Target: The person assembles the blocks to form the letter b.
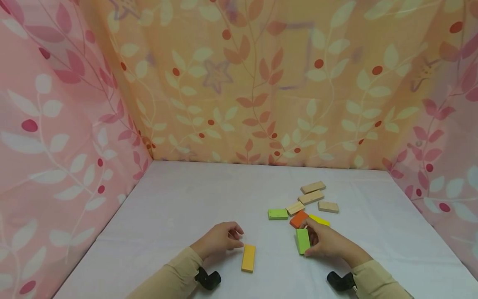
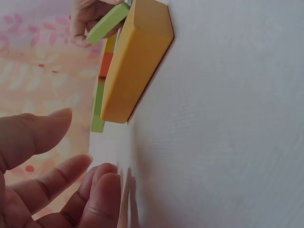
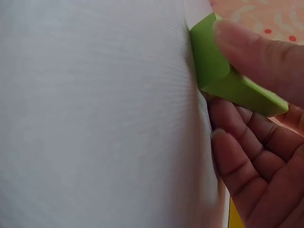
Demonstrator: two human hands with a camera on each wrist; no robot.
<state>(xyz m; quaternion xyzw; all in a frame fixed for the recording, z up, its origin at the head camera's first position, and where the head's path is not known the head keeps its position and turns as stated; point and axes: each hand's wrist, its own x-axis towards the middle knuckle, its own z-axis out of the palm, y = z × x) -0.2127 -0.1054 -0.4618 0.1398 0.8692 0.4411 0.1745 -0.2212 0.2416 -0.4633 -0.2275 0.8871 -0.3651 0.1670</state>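
Note:
My right hand [image 1: 328, 241] pinches a light green wooden block [image 1: 302, 241] between thumb and fingers. In the right wrist view the thumb lies on that green block [image 3: 211, 57], which is tilted close to the white cloth; whether it touches the cloth I cannot tell. An orange-yellow block [image 1: 248, 258] lies flat, its long side pointing away from me. Just beyond its far end hovers my left hand [image 1: 220, 238], fingers loosely bent and holding nothing. The left wrist view has a gap between those fingers and the orange-yellow block [image 2: 137, 61].
Beyond the right hand lie an orange block [image 1: 298, 219] and a yellow block [image 1: 320, 220], partly hidden by it. A second green block [image 1: 278, 214] is to their left. Several plain wood blocks [image 1: 311, 197] are scattered farther back. Patterned cloth walls [image 1: 239, 83] enclose the table.

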